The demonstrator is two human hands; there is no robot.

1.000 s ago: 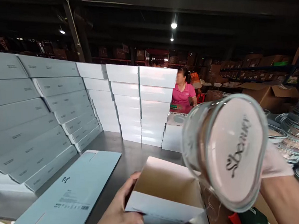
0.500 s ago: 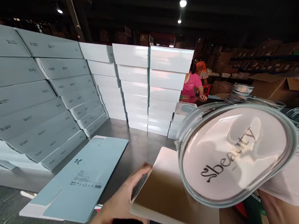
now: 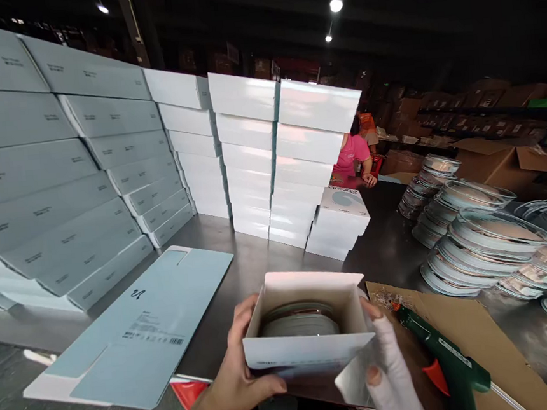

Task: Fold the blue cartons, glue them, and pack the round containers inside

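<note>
An open white carton box stands upright before me at the table's near edge. Inside it sits a clear oval case with a pale blue rim, its upper edge showing below the box's rim. My left hand grips the box's left side, thumb across the near face. At the right side my right hand, in a white glove with bare fingertips, holds the box by its wall and a loose flap. Left of the box lies a flat light-blue folded carton with a printed barcode.
Tall stacks of white boxes line the table's back and left. A green glue gun lies on a cardboard sheet at right. Behind it are piles of clear oval cases. A person in pink sits beyond.
The clear oval case, held up by my right hand before, is now inside the box. My right hand has moved onto the box's right side. The box has turned upright.
</note>
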